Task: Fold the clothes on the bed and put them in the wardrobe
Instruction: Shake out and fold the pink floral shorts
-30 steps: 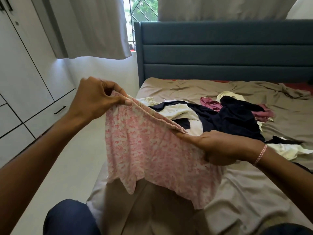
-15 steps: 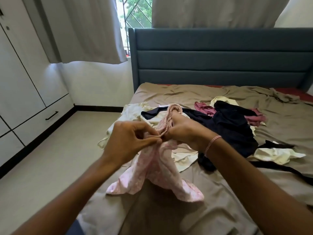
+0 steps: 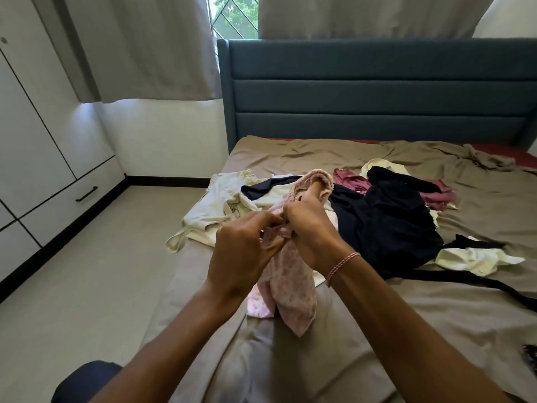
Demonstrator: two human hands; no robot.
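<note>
Pink patterned shorts (image 3: pixel 290 283) hang folded lengthwise above the bed's brown sheet (image 3: pixel 377 330). My left hand (image 3: pixel 244 251) pinches the bunched waistband from the left. My right hand (image 3: pixel 311 231) grips the same fabric from the right, and a loop of waistband stands up behind its fingers. The two hands touch. Behind them lies a heap of unfolded clothes: a cream garment (image 3: pixel 215 210), a dark navy one (image 3: pixel 392 219), a maroon one (image 3: pixel 436 193) and a pale yellow-white one (image 3: pixel 476 258).
The white wardrobe (image 3: pixel 37 141) with closed doors and drawers lines the left wall. Pale floor (image 3: pixel 87 271) runs between it and the bed. A teal headboard (image 3: pixel 377 91) and grey curtains (image 3: pixel 139 45) stand at the back.
The shorts were held spread wide by the waistband. My hands came together, doubling the shorts lengthwise, and now hold them bunched lower over the bed.
</note>
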